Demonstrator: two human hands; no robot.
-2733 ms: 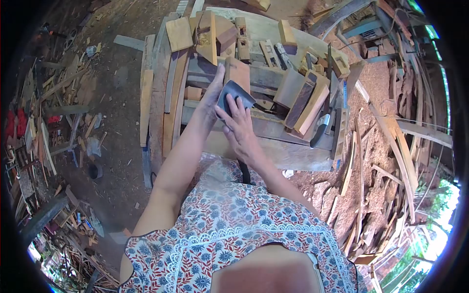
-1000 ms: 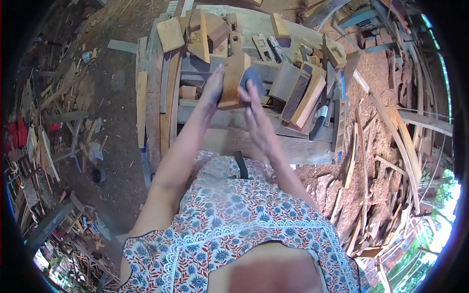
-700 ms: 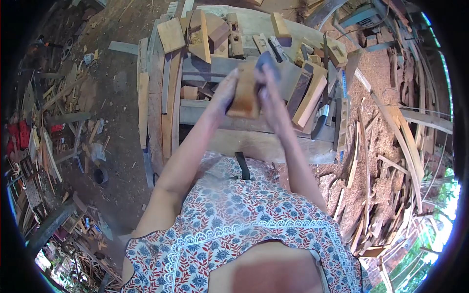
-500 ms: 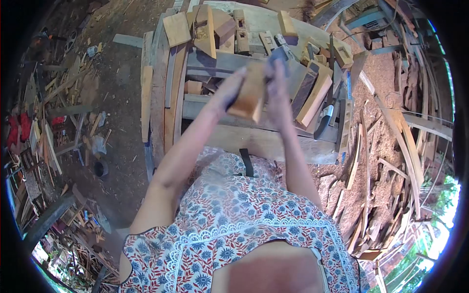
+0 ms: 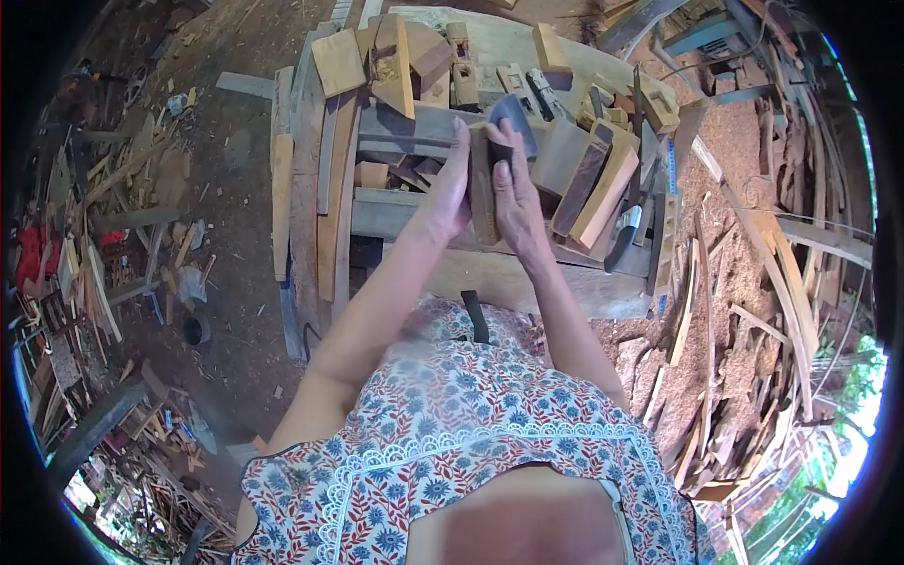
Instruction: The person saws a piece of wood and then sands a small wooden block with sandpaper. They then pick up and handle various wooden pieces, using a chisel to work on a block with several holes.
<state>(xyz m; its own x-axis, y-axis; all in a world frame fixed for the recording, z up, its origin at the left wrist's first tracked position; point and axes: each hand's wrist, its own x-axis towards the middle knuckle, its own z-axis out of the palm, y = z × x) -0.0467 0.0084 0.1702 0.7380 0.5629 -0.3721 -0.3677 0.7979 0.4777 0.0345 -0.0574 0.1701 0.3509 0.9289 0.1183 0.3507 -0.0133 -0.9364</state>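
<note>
A wooden block (image 5: pixel 482 193) is held up over the workbench, its narrow side facing me. My left hand (image 5: pixel 450 193) presses along the block's left face, fingers pointing away from me. On the other side, my right hand (image 5: pixel 517 209) grips a dark grey-blue sheet (image 5: pixel 520 121) that looks like sandpaper, and lies against the block's right face. The sheet is bent, with one part showing beyond my fingertips and a dark fold between my fingers. My palms hide much of the block's two broad faces.
The slatted workbench (image 5: pixel 565 282) carries several wooden blocks (image 5: pixel 339 61) and wooden hand planes (image 5: pixel 463 71) at the back. A handsaw with a dark handle (image 5: pixel 623 240) lies on the right beside a long wooden piece (image 5: pixel 603 198). Shavings (image 5: pixel 725 198) and offcuts cover the ground at right.
The block has turned from showing a broad face and its end to showing its narrow side. My left hand has flattened against it, and the right hand's sheet has shifted slightly toward me.
</note>
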